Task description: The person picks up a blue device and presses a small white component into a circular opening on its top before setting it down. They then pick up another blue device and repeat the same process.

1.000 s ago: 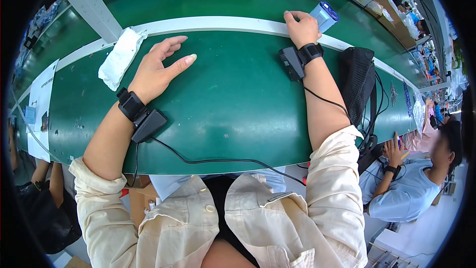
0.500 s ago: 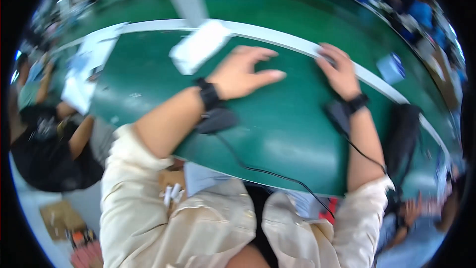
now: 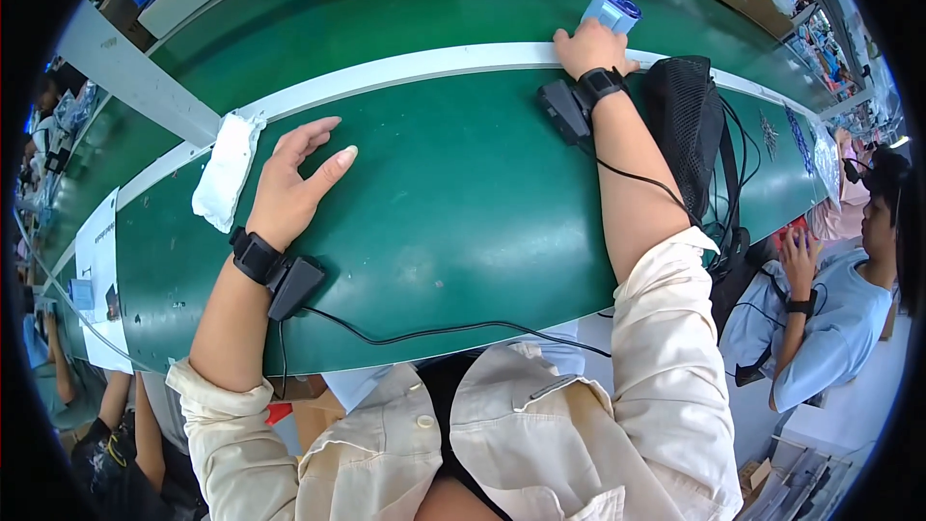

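My right hand (image 3: 590, 46) reaches over the white rail at the table's far edge, its thumb and a finger spread apart. Just past its fingertips stands a small light-blue object (image 3: 612, 10) with a dark-blue oval top. The fingers overlap its lower part, and I cannot tell whether they touch it. My left hand (image 3: 294, 183) hovers over the green table (image 3: 434, 203), open, with thumb and fingers apart and nothing in them. To its left lies a crumpled white packet (image 3: 227, 169), against the rail. Each wrist wears a black strap carrying a dark cabled box.
A white post (image 3: 145, 77) rises at the far left. Past the rail (image 3: 424, 66) runs another green surface. A black mesh bag (image 3: 683, 116) with cables lies right of my right forearm. Papers (image 3: 96, 260) lie at the left end. Another person (image 3: 839, 309) sits at the right.
The view has turned to the right. My right hand has moved forward over the rail to the light-blue object. My left hand has separated from the white packet's near side, still open.
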Tool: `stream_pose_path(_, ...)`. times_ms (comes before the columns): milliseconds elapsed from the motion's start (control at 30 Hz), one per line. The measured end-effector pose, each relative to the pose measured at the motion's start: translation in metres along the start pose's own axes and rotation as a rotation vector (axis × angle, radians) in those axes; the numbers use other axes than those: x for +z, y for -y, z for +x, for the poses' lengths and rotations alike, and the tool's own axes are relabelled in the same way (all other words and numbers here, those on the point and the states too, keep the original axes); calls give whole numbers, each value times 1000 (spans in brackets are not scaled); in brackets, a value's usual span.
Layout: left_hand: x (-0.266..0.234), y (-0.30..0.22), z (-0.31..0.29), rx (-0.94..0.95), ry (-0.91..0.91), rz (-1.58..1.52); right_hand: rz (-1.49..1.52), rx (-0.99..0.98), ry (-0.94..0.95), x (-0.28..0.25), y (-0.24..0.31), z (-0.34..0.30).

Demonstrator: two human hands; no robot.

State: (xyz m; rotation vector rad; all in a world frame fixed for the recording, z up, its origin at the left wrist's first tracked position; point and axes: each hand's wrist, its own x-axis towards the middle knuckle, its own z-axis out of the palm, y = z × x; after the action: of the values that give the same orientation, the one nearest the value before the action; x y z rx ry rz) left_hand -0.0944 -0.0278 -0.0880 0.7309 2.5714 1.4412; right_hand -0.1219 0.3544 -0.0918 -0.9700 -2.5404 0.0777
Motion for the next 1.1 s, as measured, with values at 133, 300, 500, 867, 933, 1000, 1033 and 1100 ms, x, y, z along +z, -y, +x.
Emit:
stream_pose_path(133, 3, 1, 3, -5, 5, -11, 89, -118, 89, 20, -23, 25)
stream_pose_path(300, 4, 2, 5, 7, -4, -2, 165, -145, 73, 31, -27, 34)
stream_pose_path(500, 0, -5, 1, 44, -23, 170, 64, -208, 44, 17, -12, 22)
stream_pose_path(867, 15, -10, -10, 87, -66, 90, 833, -947, 685, -33, 75, -102)
stream_pose_path(933, 14, -13, -7, 81, -56, 77, 890, -947, 690, -29, 75, -94)
stream_pose_path(1000, 14, -13, -5, 66, -41, 59, 1004, -912, 701, -25, 75, -89)
stream_pose_path(1033, 14, -13, -6, 58, -31, 50, 1000, -915, 704, -23, 76, -89)
stream_pose_path(1100, 15, -14, -2, 61, -25, 49, 1052, -814, 756, -23, 75, -85)
